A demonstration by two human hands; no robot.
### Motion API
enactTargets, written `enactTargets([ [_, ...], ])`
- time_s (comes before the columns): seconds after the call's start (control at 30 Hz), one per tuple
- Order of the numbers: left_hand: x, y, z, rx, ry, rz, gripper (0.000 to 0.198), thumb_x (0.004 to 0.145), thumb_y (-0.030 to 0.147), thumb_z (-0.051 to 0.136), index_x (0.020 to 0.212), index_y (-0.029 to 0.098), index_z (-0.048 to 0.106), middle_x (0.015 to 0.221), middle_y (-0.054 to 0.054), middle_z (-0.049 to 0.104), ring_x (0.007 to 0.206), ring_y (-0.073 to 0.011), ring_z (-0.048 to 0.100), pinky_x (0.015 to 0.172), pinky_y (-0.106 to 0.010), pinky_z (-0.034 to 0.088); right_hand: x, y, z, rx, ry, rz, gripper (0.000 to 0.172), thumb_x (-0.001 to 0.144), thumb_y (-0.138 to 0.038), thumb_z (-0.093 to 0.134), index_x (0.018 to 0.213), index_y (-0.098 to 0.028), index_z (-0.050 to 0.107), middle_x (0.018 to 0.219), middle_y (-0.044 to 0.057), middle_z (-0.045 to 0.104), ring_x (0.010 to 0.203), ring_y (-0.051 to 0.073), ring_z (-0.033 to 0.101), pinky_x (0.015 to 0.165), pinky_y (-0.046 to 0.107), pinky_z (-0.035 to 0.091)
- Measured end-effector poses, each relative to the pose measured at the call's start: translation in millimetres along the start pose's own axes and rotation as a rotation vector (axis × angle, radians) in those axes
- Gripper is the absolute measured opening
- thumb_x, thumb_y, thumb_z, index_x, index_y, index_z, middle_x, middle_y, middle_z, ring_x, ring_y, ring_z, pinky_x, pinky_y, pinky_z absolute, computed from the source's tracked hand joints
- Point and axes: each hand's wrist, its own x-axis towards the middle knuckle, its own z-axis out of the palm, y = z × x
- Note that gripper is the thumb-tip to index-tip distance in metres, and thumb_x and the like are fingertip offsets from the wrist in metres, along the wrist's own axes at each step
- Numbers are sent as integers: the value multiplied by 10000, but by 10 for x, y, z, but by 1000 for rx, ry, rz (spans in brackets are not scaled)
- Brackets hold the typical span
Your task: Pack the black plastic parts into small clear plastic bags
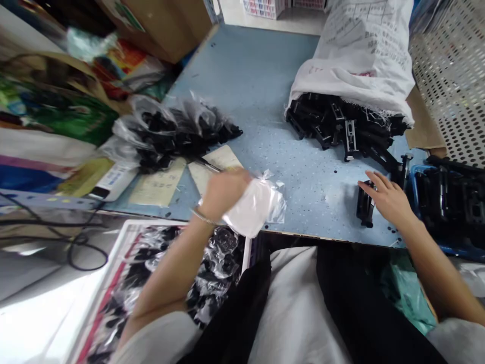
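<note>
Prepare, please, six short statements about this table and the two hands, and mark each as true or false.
1. The right grip is at a black part on the blue table. True.
2. The left grip is over the white sack. False: it is at the plastic film.
3. A bracelet circles the left wrist. True.
4. The sack is tied shut. False: its mouth is open, showing black pieces.
5. The blue container is on the left. False: it is on the right.
6. The crate holds plastic-wrapped items. True.

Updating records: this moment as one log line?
left hand: blurred, at plastic film | right hand: at black part | white sack: open
</note>
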Motion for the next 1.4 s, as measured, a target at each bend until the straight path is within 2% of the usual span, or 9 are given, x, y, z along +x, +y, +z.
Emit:
enactTargets([
  [0.13,-534,790,680,73,-113,-40,411,963,435,602,1235,134,668,1239,-186,645,1078,-322,653,819,-419,601,206,273,129,-46,-109,-264,426,890,-18,463,1155,-214,734,1334,109,689,1308,305,584,1001,452,486],
  [0.27,-619,964,1050,-34,117,-83,505,917,397,685,1338,139,578,1268,-203,589,1128,-318,613,897,-423,568,412,8,233,215,-186,-110,271,939,-217,552,1130,-219,744,1141,110,740,984,253,700,816,362,525],
  [0.4,-423,821,1105,-211,142,-195,151,949,240,589,1028,155,686,1077,-140,659,956,-254,654,781,-344,539,597,-646,367,921,-186,253,241,909,-400,617,1017,-226,745,940,65,757,829,219,696,750,346,544],
  [0.57,-298,706,998,-847,161,-489,164,807,296,734,756,183,627,695,17,604,636,-137,565,600,-245,430,764,-1484,446,1880,-365,456,416,767,-552,777,938,-175,730,803,53,752,732,203,719,738,358,586],
  [0.7,-323,738,997,-1050,171,-540,255,661,262,788,652,184,546,604,59,530,581,-101,488,553,-216,372,922,-1829,477,2081,-446,424,436,690,-549,855,852,-164,728,738,38,732,674,168,700,675,291,561],
  [0.87,-355,659,998,-1383,270,-513,256,719,302,750,731,193,519,691,35,555,608,-102,543,608,-234,478,990,-1702,557,2043,-337,536,453,660,-556,873,790,-154,710,686,38,711,657,169,696,645,283,540],
  [1.1,-388,790,970,-576,347,-73,245,900,72,479,983,194,674,1145,-103,683,1051,-209,678,938,-364,570,586,-1261,212,1967,-228,632,396,691,-499,867,896,-185,739,785,44,749,686,190,714,625,302,559],
  [1.23,-382,847,980,-436,253,0,350,917,59,469,1167,173,684,1170,-121,686,1030,-222,705,917,-368,600,241,-1360,38,2122,-504,636,370,742,-494,816,923,-183,729,700,50,722,548,184,652,502,308,531],
  [1.4,-446,783,893,-471,333,-5,432,917,60,477,1314,148,625,1310,-148,642,1213,-239,651,1005,-374,579,59,-1756,344,2329,-704,805,296,692,-366,872,808,-199,656,729,34,711,618,164,663,475,240,519],
])
